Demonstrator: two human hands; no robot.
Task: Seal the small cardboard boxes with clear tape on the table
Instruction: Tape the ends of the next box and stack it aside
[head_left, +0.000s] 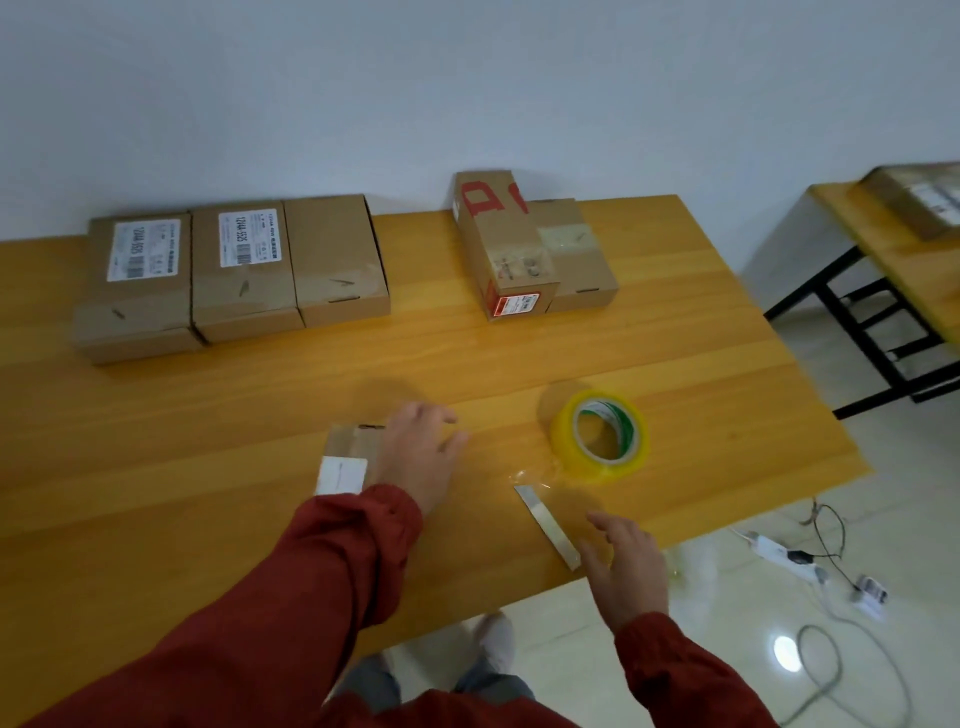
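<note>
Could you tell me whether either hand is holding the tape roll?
No, the tape roll lies on the table, apart from the left hand and right hand.

Two benches are seen: the near bench (208, 415) and a second bench (904, 275). Six cardboard boxes are counted on the near bench: a row of three (244, 270) at the back left, a pair (498, 244) at the back right, and one small box (348, 447) at the front. One further box (924, 208) is seen on the second bench. One tape roll (600, 436), one metal strip (548, 525), two hands (left hand (421, 452), right hand (623, 566)) and one power strip (779, 553) are counted
</note>
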